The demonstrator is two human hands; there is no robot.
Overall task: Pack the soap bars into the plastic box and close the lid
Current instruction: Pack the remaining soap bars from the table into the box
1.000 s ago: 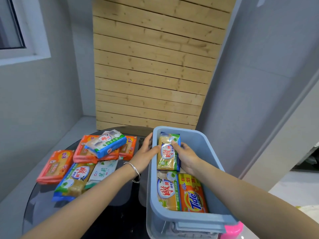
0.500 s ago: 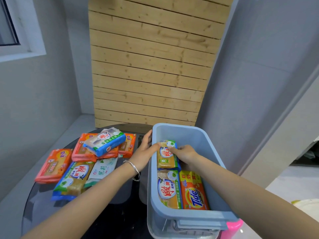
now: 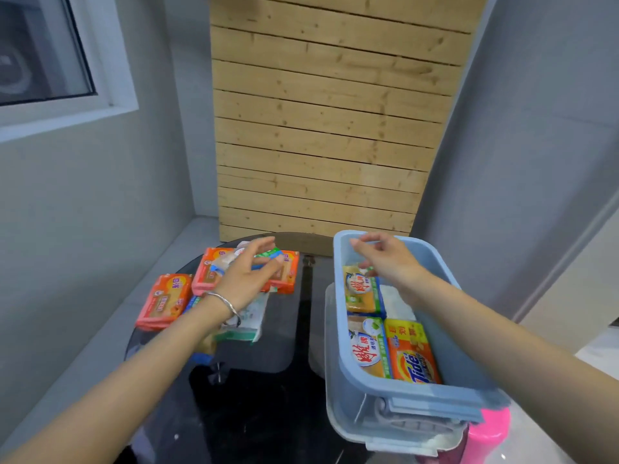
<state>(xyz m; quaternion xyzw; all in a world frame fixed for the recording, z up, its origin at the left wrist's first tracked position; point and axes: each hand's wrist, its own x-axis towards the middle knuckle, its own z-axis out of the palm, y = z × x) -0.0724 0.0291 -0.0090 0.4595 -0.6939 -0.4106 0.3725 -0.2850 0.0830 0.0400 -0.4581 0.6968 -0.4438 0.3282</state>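
The blue plastic box (image 3: pixel 465 360) stands at the right of the dark round table. Three wrapped soap bars lie flat in it: a yellow one (image 3: pixel 360 289) at the far left, another yellow one (image 3: pixel 368 346) in front of it, and an orange Tide bar (image 3: pixel 413 358) at the near right. My right hand (image 3: pixel 385 259) hovers above the far end of the box, fingers apart and holding nothing. My left hand (image 3: pixel 246 279) is spread open over the pile of loose bars (image 3: pixel 284 272) on the table, hiding part of it. An orange bar (image 3: pixel 164 301) lies at the pile's left.
A white-green bar (image 3: pixel 249 321) lies under my left wrist. The box sits on a clear lid or tray (image 3: pixel 335 426) at the table's edge, with a pink object (image 3: pixel 489 433) beside it. A wooden slat panel (image 3: pixel 318 128) and grey walls close off the back.
My right hand let go of the yellow bar, which now lies flat at the box's far left, and rose. My left hand moved from the box's side to above the pile.
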